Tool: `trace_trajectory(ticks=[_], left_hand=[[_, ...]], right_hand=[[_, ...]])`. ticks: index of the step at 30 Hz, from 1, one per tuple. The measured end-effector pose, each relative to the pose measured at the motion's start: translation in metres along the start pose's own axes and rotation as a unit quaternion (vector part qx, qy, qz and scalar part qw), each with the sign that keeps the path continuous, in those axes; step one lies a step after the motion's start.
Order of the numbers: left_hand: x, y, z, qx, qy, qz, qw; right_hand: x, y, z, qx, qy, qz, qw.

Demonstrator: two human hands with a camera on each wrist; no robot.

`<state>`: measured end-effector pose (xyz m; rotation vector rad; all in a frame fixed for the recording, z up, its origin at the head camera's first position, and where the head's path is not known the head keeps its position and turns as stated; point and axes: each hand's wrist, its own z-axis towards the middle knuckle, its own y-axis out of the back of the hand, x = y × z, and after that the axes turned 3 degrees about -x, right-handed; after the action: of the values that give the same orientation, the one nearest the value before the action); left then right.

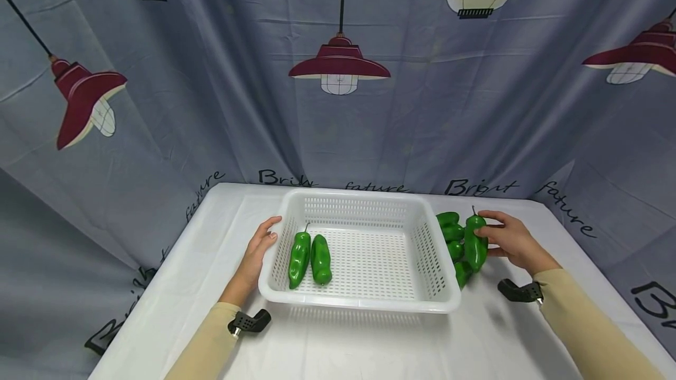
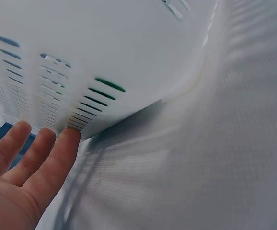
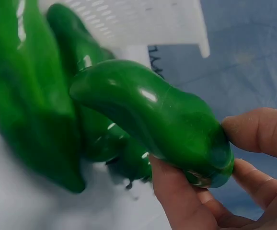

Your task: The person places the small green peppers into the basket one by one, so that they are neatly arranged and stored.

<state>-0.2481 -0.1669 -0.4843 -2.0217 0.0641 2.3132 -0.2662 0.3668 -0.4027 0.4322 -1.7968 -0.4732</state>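
My right hand (image 1: 513, 242) pinches a green pepper (image 1: 475, 242) between thumb and fingers, at the basket's right. In the right wrist view the gripped end of this pepper (image 3: 148, 110) lies among the fingertips and its tapered end points away. Several more green peppers (image 1: 453, 232) lie in a heap beneath and beside it. My left hand (image 1: 257, 251) touches the left side of a white perforated plastic basket (image 1: 359, 302). Its fingers (image 2: 50, 165) are fairly straight against the slotted outer wall. Inside the basket, two green peppers (image 1: 299, 258) (image 1: 321, 260) lie side by side at the left.
The basket stands on a table (image 1: 327, 348) covered in white cloth. Behind the table hangs a grey-blue curtain (image 1: 253, 122) printed with lamps and lettering. The pepper heap sits right against the basket's right wall.
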Motion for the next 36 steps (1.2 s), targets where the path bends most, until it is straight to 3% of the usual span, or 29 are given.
trace_trajectory(ticks=[20, 36], left_hand=[[-0.001, 0.002, -0.002, 0.003, -0.006, 0.0, 1.0], [0.002, 0.001, 0.001, -0.001, -0.008, -0.004, 1.0]], right_hand=[[0.071, -0.023, -0.008, 0.033, 0.068, -0.005, 0.9971], [0.096, -0.065, -0.006, 0.07, 0.076, 0.015, 0.9945]])
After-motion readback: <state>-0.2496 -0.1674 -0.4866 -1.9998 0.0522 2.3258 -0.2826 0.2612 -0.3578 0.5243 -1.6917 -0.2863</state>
